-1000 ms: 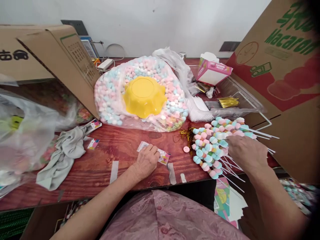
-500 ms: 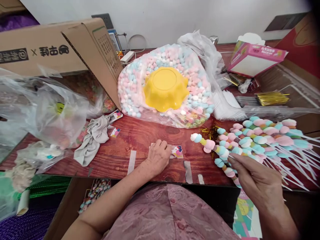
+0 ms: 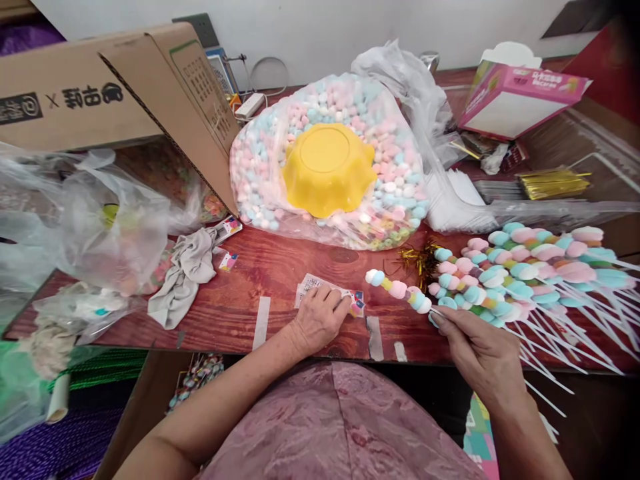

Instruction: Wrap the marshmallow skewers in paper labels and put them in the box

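Observation:
My right hand (image 3: 477,350) pinches the stick of a marshmallow skewer (image 3: 399,289), whose pink, blue and white candies point left above the red-brown table. My left hand (image 3: 320,318) lies on a small stack of printed plastic bags (image 3: 311,283), its fingers curled and closed over them at their colourful end. How many bags there are cannot be made out. Close to my right hand, a pile of similar marshmallow skewers (image 3: 530,270) lies with white sticks toward the right. Gold tinsel ties (image 3: 419,261) are beside the pile.
Behind my hands stands a big clear bag of marshmallows (image 3: 260,180) with a yellow bowl (image 3: 327,170) upside down on it. To the left are a cardboard box (image 3: 165,100) and a grey cloth (image 3: 187,277). A pink-and-white carton (image 3: 525,100) and gold twist ties (image 3: 553,185) are at right.
My right hand has moved left with the skewer, away from the pile and toward my left hand. My left hand has shifted slightly, showing more of the bags.

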### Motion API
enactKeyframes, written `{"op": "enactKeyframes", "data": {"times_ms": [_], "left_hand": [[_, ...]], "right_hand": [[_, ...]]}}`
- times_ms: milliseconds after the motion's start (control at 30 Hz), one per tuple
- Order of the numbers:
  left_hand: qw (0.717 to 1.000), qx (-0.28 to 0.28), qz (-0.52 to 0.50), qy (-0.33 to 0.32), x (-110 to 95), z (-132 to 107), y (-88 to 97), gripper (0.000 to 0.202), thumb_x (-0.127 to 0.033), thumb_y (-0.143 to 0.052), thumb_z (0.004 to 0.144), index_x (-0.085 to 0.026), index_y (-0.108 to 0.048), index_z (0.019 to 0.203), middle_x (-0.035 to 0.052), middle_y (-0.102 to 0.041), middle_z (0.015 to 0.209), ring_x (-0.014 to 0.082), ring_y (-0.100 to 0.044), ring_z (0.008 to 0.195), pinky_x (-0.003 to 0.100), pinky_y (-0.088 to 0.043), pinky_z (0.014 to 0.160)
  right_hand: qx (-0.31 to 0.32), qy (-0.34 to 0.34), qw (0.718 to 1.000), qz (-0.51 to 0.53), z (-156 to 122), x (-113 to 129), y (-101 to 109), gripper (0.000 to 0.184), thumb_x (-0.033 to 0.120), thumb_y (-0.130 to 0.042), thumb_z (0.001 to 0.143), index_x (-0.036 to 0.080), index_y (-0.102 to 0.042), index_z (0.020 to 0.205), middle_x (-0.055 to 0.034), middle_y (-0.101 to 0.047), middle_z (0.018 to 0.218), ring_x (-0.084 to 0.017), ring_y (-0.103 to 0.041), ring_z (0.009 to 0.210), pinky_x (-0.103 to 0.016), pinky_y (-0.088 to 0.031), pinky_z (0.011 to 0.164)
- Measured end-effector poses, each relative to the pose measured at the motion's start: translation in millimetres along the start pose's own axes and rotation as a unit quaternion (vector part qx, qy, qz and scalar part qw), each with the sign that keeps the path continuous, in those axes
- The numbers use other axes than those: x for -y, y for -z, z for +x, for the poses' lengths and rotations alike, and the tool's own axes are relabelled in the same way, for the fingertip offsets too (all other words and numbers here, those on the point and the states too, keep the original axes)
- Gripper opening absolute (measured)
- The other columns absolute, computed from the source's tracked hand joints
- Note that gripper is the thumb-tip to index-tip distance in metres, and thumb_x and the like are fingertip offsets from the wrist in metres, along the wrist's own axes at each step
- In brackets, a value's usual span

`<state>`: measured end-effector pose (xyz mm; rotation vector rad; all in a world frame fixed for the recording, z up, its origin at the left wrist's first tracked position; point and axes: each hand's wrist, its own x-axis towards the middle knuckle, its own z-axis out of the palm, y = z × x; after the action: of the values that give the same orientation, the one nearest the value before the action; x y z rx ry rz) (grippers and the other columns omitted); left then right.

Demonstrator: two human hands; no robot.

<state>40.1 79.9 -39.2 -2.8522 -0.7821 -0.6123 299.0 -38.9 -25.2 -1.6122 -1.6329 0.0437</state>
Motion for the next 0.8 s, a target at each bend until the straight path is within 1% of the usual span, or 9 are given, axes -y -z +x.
{"op": "enactKeyframes", "data": {"times_ms": [67, 233, 367, 467, 567, 633, 667, 733, 800], "left_hand": [[0.999, 0.001, -0.034, 0.019, 1.0, 1.4, 2.7, 0.019, -0.015, -0.047, 0.091, -0.017, -0.065, 0.095, 0.0056, -0.065, 0.079, 0.0191, -0.056, 0.073, 0.032, -0.041, 0.063], [0.986, -0.029, -0.148, 0.071, 4.2, 6.9, 5.2, 0.021, -0.013, -0.043, 0.093, -0.016, -0.064, 0.09, 0.0047, -0.069, 0.081, 0.0154, -0.061, 0.076, 0.028, -0.047, 0.069], [0.983, -0.046, -0.158, 0.081, 0.6, 3.6, 1.8, 0.02, -0.018, -0.049, 0.093, -0.016, -0.062, 0.078, 0.0043, -0.066, 0.073, 0.0156, -0.059, 0.071, 0.028, -0.046, 0.067], [0.981, -0.014, -0.158, 0.111, 1.1, -1.4, 1.7, 0.021, -0.024, -0.054, 0.092, -0.017, -0.059, 0.073, 0.0044, -0.064, 0.073, 0.0168, -0.058, 0.074, 0.03, -0.047, 0.069], [0.98, 0.043, -0.162, 0.106, 9.9, -6.3, 5.6, 0.018, -0.033, -0.061, 0.088, -0.016, -0.063, 0.094, 0.0093, -0.067, 0.097, 0.0218, -0.059, 0.093, 0.036, -0.05, 0.081], [0.978, 0.065, -0.177, 0.084, 19.6, -9.4, 8.0, 0.026, -0.033, -0.061, 0.088, -0.016, -0.062, 0.108, 0.0126, -0.062, 0.116, 0.0239, -0.057, 0.106, 0.039, -0.05, 0.09], [0.977, 0.07, -0.186, 0.073, 24.6, -10.6, 8.5, 0.024, -0.029, -0.058, 0.09, -0.016, -0.062, 0.109, 0.0132, -0.061, 0.119, 0.0236, -0.056, 0.109, 0.04, -0.049, 0.092], [0.975, 0.074, -0.201, 0.053, 32.9, -11.7, 8.0, 0.018, -0.021, -0.051, 0.092, -0.016, -0.066, 0.102, 0.0125, -0.062, 0.115, 0.0218, -0.056, 0.108, 0.038, -0.049, 0.092], [0.974, 0.076, -0.211, 0.042, 37.2, -10.9, 7.1, 0.022, -0.018, -0.047, 0.094, -0.016, -0.069, 0.092, 0.011, -0.065, 0.104, 0.0203, -0.057, 0.101, 0.036, -0.049, 0.088]], "right_hand": [[-0.01, -0.02, 1.0, 0.006, -2.7, -0.1, -3.4, 0.014, 0.023, -0.065, 0.085, 0.024, -0.073, 0.097, -0.0012, -0.075, 0.086, -0.018, -0.071, 0.072, -0.032, -0.057, 0.077], [-0.034, -0.125, 0.988, 0.082, -4.2, 18.7, -21.1, 0.013, 0.027, -0.064, 0.087, 0.023, -0.072, 0.095, 0.0024, -0.069, 0.068, -0.013, -0.062, 0.056, -0.024, -0.051, 0.056], [-0.003, -0.133, 0.983, 0.125, -0.8, 35.3, -33.1, 0.014, 0.028, -0.06, 0.089, 0.021, -0.072, 0.09, 0.003, -0.065, 0.064, -0.011, -0.057, 0.054, -0.022, -0.046, 0.052], [0.008, -0.133, 0.983, 0.122, -0.6, 36.9, -35.4, 0.015, 0.029, -0.06, 0.088, 0.021, -0.072, 0.088, 0.0027, -0.064, 0.063, -0.011, -0.056, 0.054, -0.022, -0.045, 0.052], [0.012, -0.148, 0.982, 0.119, -2.9, 33.6, -33.4, 0.017, 0.031, -0.06, 0.088, 0.02, -0.072, 0.089, 0.0022, -0.063, 0.061, -0.012, -0.057, 0.054, -0.024, -0.046, 0.052], [0.005, -0.159, 0.98, 0.122, -5.2, 31.5, -31.6, 0.018, 0.033, -0.06, 0.088, 0.02, -0.073, 0.089, 0.0015, -0.063, 0.061, -0.013, -0.057, 0.054, -0.025, -0.047, 0.053], [0.002, -0.165, 0.978, 0.125, -6.3, 30.8, -30.9, 0.018, 0.033, -0.061, 0.087, 0.02, -0.073, 0.088, 0.0012, -0.064, 0.062, -0.013, -0.058, 0.055, -0.025, -0.048, 0.054], [-0.004, -0.177, 0.976, 0.129, -8.5, 30.2, -30.2, 0.019, 0.034, -0.061, 0.087, 0.019, -0.073, 0.087, 0.0008, -0.064, 0.061, -0.013, -0.058, 0.054, -0.025, -0.048, 0.053], [-0.009, -0.186, 0.974, 0.132, -10.2, 30.2, -30.2, 0.018, 0.034, -0.063, 0.086, 0.02, -0.073, 0.087, 0.0009, -0.064, 0.061, -0.013, -0.059, 0.054, -0.024, -0.048, 0.051]]}}
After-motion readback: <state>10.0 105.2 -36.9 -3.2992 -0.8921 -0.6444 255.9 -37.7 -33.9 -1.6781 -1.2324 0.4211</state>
